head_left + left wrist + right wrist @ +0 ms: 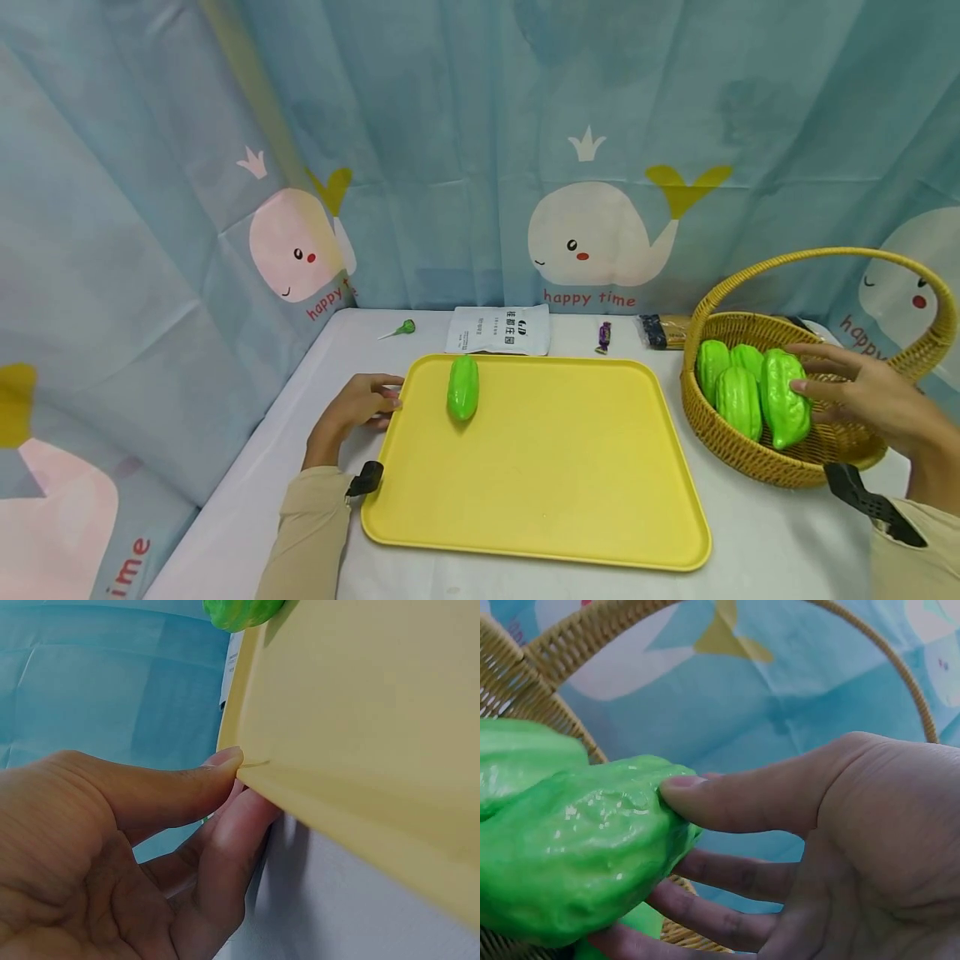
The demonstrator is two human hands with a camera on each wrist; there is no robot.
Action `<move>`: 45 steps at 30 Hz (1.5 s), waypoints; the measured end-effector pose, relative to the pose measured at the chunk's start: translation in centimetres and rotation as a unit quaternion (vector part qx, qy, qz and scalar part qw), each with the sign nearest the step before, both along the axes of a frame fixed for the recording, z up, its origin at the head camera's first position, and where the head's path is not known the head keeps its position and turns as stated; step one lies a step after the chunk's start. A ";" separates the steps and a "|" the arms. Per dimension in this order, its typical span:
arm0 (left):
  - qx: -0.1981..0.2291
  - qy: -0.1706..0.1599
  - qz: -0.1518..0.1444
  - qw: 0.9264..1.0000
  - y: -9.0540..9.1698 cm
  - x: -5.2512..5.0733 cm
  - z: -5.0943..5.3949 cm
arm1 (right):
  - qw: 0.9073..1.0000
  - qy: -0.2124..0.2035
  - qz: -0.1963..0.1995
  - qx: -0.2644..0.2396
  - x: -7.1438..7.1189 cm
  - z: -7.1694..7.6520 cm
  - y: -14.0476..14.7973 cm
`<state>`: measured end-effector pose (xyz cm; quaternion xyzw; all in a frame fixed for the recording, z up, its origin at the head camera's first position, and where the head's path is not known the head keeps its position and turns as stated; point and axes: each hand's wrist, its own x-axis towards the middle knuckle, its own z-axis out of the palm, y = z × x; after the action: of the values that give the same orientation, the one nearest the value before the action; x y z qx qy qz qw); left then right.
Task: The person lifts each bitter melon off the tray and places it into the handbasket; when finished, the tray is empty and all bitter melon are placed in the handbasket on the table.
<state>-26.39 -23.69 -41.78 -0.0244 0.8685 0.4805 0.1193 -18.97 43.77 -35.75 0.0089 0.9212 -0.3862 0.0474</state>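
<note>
A yellow tray (555, 467) lies on the white table with one green model gourd (462, 388) on its far left part. My left hand (363, 408) pinches the tray's left rim, thumb (217, 769) on top and fingers beneath. On the right stands a wicker basket (787, 475) with several green gourds in it. My right hand (877, 400) holds a bumpy, glossy bitter melon (783, 400) in the basket. In the right wrist view the thumb (705, 799) presses its upper side, while the other fingers reach along its lower side, partly hidden by it.
Behind the tray lie a green lollipop (406, 327), a white printed packet (498, 331), a purple wrapped candy (603, 337) and a brown and dark package (665, 331). The basket's tall handle (817, 252) arches over it. Curtains hang behind and to the left.
</note>
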 end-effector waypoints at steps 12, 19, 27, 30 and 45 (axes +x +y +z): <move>0.001 0.005 -0.002 1.000 -0.1 -0.1 0.0 | 0.999 -0.039 0.013 0.003 -0.5 -1.5 0.2; -0.004 0.004 -0.005 1.000 -0.3 -0.2 -0.1 | 0.999 -0.041 0.011 -0.008 -0.4 -1.6 0.1; 0.001 0.000 -0.003 1.000 -0.5 -0.3 -0.3 | 1.000 -0.018 0.009 0.005 -0.6 -1.1 0.3; -0.001 -0.003 0.000 1.000 -0.5 -0.4 -0.4 | 1.000 -0.002 0.010 0.012 -0.6 -0.8 0.3; 0.007 -0.006 -0.003 1.000 -0.3 -0.3 -0.4 | 0.995 0.077 -0.037 0.047 0.3 1.1 -1.8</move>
<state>-26.71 -23.94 -42.18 -0.0243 0.8645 0.4859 0.1263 -18.69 41.99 -34.63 0.0157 0.9381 -0.3438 -0.0384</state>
